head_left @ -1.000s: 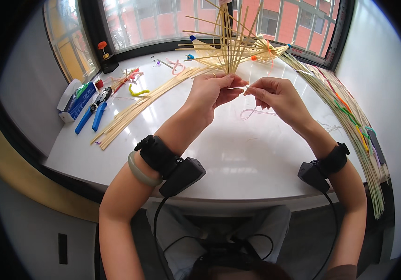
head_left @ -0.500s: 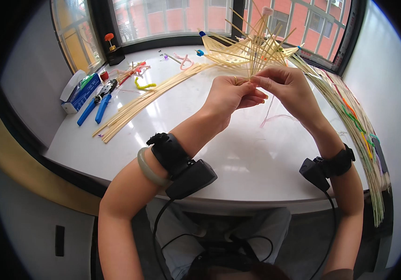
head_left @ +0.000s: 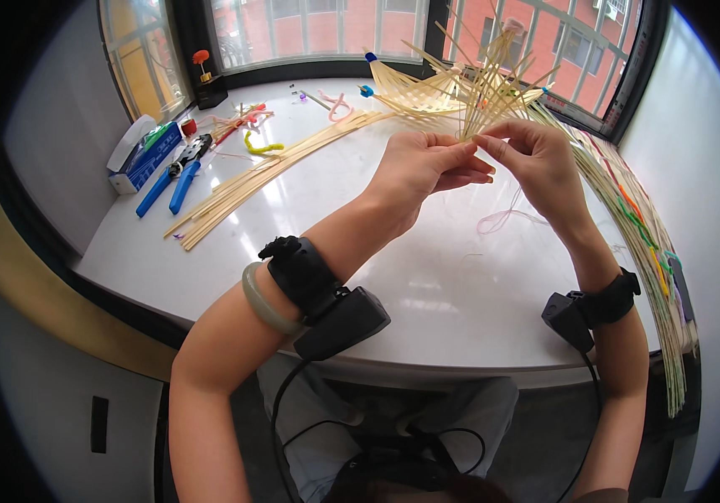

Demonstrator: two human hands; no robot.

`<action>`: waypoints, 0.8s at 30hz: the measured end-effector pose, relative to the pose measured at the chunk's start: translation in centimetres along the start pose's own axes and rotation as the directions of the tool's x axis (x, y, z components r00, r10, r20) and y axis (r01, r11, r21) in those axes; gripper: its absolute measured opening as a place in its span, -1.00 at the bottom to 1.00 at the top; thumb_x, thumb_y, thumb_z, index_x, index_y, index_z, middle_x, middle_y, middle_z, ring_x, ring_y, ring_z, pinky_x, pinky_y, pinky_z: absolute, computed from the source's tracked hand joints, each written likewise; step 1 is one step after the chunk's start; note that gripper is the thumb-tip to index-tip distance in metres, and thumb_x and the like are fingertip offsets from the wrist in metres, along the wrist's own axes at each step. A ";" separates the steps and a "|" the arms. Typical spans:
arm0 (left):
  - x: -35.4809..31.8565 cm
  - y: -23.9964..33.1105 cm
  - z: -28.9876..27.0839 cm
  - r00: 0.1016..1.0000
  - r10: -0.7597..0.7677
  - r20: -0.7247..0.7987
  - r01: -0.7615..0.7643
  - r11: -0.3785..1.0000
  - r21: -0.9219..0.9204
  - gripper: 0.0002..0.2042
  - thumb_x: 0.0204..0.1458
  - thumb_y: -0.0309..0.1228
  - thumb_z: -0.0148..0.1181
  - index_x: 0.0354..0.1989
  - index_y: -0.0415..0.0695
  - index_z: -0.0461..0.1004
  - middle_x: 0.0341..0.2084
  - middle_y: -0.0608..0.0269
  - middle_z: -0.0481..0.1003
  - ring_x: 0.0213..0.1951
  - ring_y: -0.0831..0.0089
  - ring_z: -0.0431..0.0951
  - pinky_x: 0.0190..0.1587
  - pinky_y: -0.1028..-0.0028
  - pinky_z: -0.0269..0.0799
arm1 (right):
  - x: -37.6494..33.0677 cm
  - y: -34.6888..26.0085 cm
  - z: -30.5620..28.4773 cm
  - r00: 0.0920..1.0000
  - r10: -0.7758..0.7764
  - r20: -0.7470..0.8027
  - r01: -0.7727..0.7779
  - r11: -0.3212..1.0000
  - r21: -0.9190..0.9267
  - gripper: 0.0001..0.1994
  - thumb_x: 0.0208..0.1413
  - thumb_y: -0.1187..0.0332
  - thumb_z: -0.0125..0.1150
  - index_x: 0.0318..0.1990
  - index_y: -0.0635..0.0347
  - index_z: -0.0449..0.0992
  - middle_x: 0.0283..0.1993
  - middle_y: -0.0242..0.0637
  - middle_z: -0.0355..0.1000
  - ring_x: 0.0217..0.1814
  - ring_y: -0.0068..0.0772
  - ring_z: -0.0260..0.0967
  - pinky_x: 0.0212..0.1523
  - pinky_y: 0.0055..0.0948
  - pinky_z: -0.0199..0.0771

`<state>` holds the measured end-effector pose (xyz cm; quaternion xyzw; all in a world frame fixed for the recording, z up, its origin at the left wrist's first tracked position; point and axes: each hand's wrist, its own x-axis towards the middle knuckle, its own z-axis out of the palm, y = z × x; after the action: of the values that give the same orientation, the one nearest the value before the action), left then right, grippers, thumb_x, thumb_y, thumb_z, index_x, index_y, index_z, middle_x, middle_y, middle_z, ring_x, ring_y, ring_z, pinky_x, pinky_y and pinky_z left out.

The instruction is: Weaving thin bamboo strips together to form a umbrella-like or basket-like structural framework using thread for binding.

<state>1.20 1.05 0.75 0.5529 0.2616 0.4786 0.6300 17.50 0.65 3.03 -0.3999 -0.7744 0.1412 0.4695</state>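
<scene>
My left hand (head_left: 429,168) is closed on the gathered lower ends of a fan of thin bamboo strips (head_left: 484,101). The strips rise and spread toward the window. Against the same spot, my right hand (head_left: 538,159) pinches with thumb and forefinger. A pale pink thread (head_left: 496,223) lies looped on the table and runs up behind the right hand, which seems to hold it; the exact grip is hidden. Behind the fan sits a woven bamboo piece (head_left: 414,94) with open lattice and blue-bound corners, partly covered by the strips.
Loose bamboo strips (head_left: 272,166) lie left of my hands. Farther left are blue-handled pliers (head_left: 177,176), a blue tissue box (head_left: 146,155) and a yellow pipe cleaner (head_left: 259,147). Long greenish strips (head_left: 628,214) with coloured ties line the table's right edge. The window (head_left: 318,33) stands behind.
Both hands and the strips' gathered ends have shifted slightly right and up. The pink thread, which hung down below the fingers, now makes a rounder loop and rises nearer the right hand.
</scene>
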 end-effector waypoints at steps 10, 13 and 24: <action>0.0 0.3 -0.2 0.999 0.013 0.040 -0.011 0.999 -0.039 -0.76 0.04 -0.35 0.04 -0.29 -0.33 0.39 -0.40 0.04 0.49 -0.33 0.45 0.54 -0.30 0.70 0.47 | -0.7 -1.6 -0.3 0.991 -0.133 -0.031 0.110 0.910 -0.400 -0.92 -0.08 0.38 0.16 -0.44 0.16 0.51 -0.79 -0.36 0.25 -0.79 -0.57 0.10 -0.71 -0.55 0.02; 0.1 0.2 -0.4 0.998 -0.002 0.055 0.005 0.999 -0.046 -0.76 0.04 -0.35 0.03 -0.30 -0.34 0.39 -0.41 0.03 0.49 -0.34 0.43 0.54 -0.31 0.71 0.48 | -0.9 -1.5 0.1 0.972 -0.217 -0.090 0.156 0.882 -0.445 -0.94 -0.11 0.39 0.17 -0.45 0.12 0.51 -0.77 -0.34 0.28 -0.77 -0.48 0.18 -0.70 -0.51 0.08; 0.2 0.2 -0.5 0.998 -0.021 -0.067 0.012 0.991 -0.134 -0.77 0.02 -0.40 0.06 -0.32 -0.39 0.39 -0.41 -0.02 0.48 -0.35 0.39 0.54 -0.29 0.67 0.50 | -0.5 -0.6 -0.3 0.989 -0.118 -0.091 0.091 0.963 -0.255 -0.95 -0.11 0.43 0.20 -0.46 0.18 0.53 -0.75 -0.41 0.31 -0.72 -0.66 0.19 -0.67 -0.62 0.15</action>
<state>0.75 1.41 0.89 0.4906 0.2547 0.5085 0.6602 17.61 -0.15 3.24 -0.4212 -0.7803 -0.0037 0.4623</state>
